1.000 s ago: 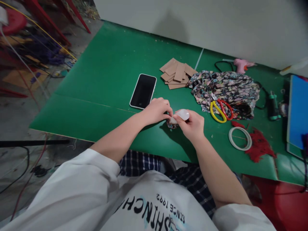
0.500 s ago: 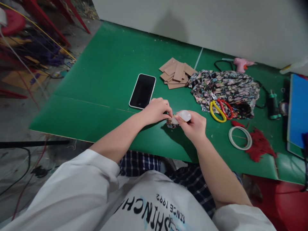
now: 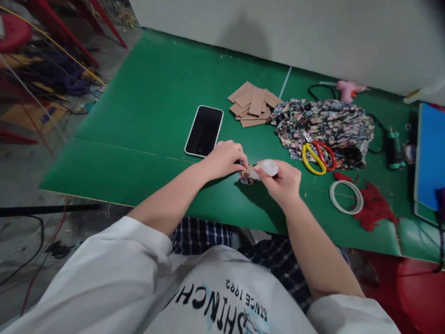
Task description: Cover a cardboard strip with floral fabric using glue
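Pinching a small scrap of patterned cloth (image 3: 247,176) with the left hand (image 3: 225,159), closed right hand (image 3: 283,182) pressing a white bottle (image 3: 266,167) onto it just below the phone (image 3: 204,131): risk of squeezing too hard, smearing fingers or desk (image 3: 146,106).

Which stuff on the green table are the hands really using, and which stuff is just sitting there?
In use:
- left hand, pinching the small patterned piece
- right hand, holding the small white bottle to that piece

Just lying about:
- phone
- cardboard pieces
- patterned cloth
- scissors
- tape ring
- red scraps
- pink glue gun
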A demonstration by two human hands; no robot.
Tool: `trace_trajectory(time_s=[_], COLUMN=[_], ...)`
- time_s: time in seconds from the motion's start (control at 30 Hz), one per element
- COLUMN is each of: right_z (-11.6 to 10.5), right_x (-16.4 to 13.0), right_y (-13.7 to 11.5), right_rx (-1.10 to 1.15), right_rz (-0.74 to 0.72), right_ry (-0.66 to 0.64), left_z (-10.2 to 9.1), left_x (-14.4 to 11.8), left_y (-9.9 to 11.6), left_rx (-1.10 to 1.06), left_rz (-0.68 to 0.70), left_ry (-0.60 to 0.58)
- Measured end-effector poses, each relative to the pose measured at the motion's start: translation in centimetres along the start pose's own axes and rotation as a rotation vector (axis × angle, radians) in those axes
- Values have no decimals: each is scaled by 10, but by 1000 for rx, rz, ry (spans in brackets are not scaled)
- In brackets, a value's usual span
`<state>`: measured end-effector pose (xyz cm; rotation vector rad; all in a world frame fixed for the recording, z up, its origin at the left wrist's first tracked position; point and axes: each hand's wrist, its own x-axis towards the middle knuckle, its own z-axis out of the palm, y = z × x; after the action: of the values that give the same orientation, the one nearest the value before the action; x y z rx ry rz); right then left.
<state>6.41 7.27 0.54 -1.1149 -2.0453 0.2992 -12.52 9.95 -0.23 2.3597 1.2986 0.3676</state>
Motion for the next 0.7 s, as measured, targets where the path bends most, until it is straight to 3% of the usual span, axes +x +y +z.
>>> trace_trajectory(time_s=[0.3,0.53,0.7], right_z=[-9,-13,-2], right_x=[-4,-6,-4], right_y=[10,19,7], right_rx=[-27,163,286], right_rz=[75,338,404], right_ry=[43,224,83], left_z=[-1,-2,-1], left_x=[1,1,1], left_y=[1,1,0], left_rx=[-2,-23,-18], left_rz=[-6,-13,-4], left_ry=[-19,-23,-19])
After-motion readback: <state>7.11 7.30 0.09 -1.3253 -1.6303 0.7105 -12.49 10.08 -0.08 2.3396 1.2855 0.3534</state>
